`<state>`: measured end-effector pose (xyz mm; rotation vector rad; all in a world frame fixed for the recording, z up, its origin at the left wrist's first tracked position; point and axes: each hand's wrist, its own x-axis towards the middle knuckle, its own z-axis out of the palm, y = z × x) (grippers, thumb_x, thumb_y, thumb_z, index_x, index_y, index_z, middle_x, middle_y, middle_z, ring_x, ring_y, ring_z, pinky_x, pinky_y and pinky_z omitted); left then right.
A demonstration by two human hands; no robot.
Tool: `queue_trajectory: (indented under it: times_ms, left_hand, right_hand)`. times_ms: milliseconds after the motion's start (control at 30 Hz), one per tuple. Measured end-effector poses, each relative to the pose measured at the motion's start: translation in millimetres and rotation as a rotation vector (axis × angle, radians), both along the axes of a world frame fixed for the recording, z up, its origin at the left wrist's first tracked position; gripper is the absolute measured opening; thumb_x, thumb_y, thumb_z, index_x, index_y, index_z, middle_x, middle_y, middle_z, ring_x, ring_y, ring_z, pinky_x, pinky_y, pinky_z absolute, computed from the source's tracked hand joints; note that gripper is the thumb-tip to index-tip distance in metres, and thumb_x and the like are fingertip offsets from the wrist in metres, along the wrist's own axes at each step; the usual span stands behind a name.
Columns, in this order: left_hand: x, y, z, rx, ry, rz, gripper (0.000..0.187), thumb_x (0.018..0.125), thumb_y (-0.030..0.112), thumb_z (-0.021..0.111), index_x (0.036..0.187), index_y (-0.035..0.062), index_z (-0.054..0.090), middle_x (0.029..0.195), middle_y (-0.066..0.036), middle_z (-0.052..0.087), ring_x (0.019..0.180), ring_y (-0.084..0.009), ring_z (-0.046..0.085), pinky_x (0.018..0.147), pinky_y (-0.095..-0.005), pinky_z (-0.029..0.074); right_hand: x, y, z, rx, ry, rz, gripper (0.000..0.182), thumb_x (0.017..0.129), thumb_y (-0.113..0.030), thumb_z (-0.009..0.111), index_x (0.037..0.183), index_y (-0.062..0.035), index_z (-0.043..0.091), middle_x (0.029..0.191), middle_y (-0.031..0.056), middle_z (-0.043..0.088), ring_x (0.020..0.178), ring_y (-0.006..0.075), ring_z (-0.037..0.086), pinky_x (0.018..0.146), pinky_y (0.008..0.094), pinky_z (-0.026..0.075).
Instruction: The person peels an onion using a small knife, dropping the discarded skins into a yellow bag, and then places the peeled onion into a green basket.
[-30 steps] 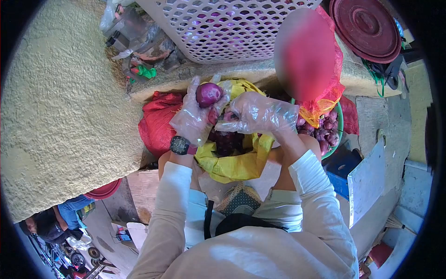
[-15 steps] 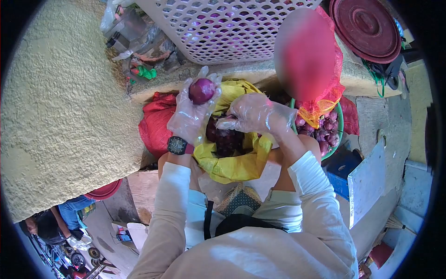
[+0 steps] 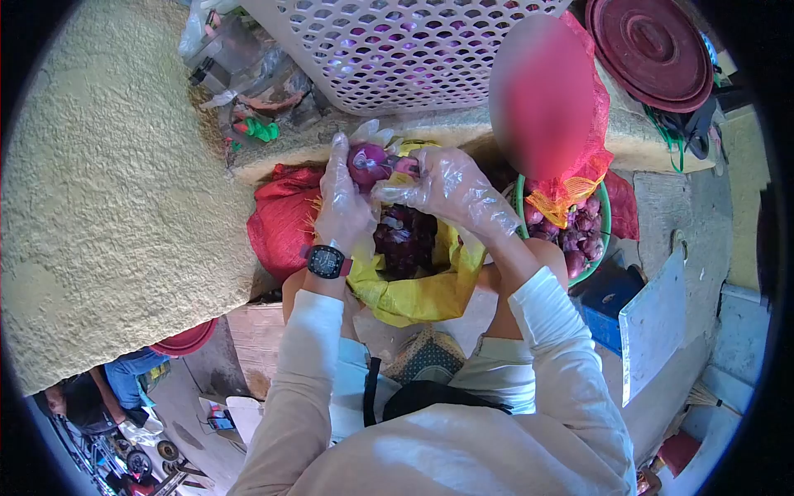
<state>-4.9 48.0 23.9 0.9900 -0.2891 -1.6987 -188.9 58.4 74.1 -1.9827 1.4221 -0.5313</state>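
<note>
In the head view, my left hand [image 3: 344, 198], in a clear plastic glove, grips a purple-red onion [image 3: 367, 168] above the yellow sack [image 3: 413, 299]. My right hand [image 3: 447, 186], gloved the same way, is closed in a pinch right at the onion's right side. A small pinkish piece [image 3: 406, 166] shows at its fingertips; I cannot tell what it is. Below both hands, dark purple onion skins [image 3: 404, 241] lie inside the open sack, which stands between the knees.
At the right knee, a green-rimmed basin [image 3: 608, 217] holds several onions, partly under a red mesh bag [image 3: 597, 136]. A white perforated basket [image 3: 376, 97] stands on the ledge ahead. Left lies a red sack [image 3: 277, 219] by the rough wall [image 3: 124, 190]. A blue box [image 3: 602, 324] sits to the right.
My right hand has risen from over the sack's mouth to the onion. My left hand has tipped the onion slightly right and shifted its fingers around it.
</note>
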Motion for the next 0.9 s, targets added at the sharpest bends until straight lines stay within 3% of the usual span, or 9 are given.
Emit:
queue_trajectory:
  times_ms: [200,433,500,833,900]
  left_hand:
    - [-5.0,2.3,-2.3,-0.148,0.003,-0.026,0.046,0.108,0.046,0.051,0.125,0.0050,0.064,0.113,-0.011,0.071,0.097,-0.0232,0.072,0.086,-0.0399,0.062]
    - [-7.0,-1.7,-7.5,-0.096,0.042,0.043,0.040,0.108,0.043,0.054,0.121,0.0067,0.065,0.112,-0.011,0.071,0.095,-0.0225,0.071,0.085,-0.0392,0.062]
    - [-8.4,-1.3,-7.8,-0.148,0.010,0.043,0.050,0.112,0.042,0.043,0.137,0.0017,0.059,0.133,-0.017,0.066,0.116,-0.0298,0.067,0.100,-0.0459,0.057]
    - [-6.8,-1.8,-3.9,-0.127,-0.008,-0.002,0.052,0.112,0.044,0.042,0.141,0.0031,0.056,0.136,-0.017,0.065,0.118,-0.0311,0.066,0.098,-0.0452,0.058]
    - [-9.2,-0.2,-3.1,-0.095,0.011,0.036,0.043,0.109,0.045,0.051,0.120,0.0056,0.064,0.115,-0.014,0.070,0.097,-0.0248,0.071,0.088,-0.0400,0.063]
  right_hand:
    - [0.1,2.1,6.3,0.042,-0.126,0.002,0.059,0.079,-0.060,0.080,0.100,-0.0053,0.077,0.090,0.0238,0.073,0.085,0.0416,0.071,0.081,0.0460,0.055]
    - [2.7,1.2,5.2,0.155,-0.093,-0.008,0.062,0.086,-0.062,0.073,0.094,-0.0010,0.076,0.084,0.0248,0.071,0.081,0.0418,0.070,0.078,0.0456,0.054]
    - [3.2,4.3,8.6,0.184,-0.137,-0.010,0.062,0.088,-0.062,0.071,0.092,-0.0007,0.076,0.083,0.0252,0.071,0.079,0.0416,0.069,0.076,0.0458,0.054]
    - [5.8,2.2,-15.7,0.130,-0.154,0.006,0.063,0.092,-0.064,0.065,0.086,-0.0016,0.075,0.080,0.0245,0.070,0.074,0.0421,0.068,0.071,0.0479,0.053]
    - [1.0,1.2,-2.4,0.125,-0.082,0.042,0.062,0.092,-0.063,0.066,0.085,-0.0021,0.075,0.079,0.0237,0.070,0.074,0.0417,0.068,0.071,0.0485,0.053]
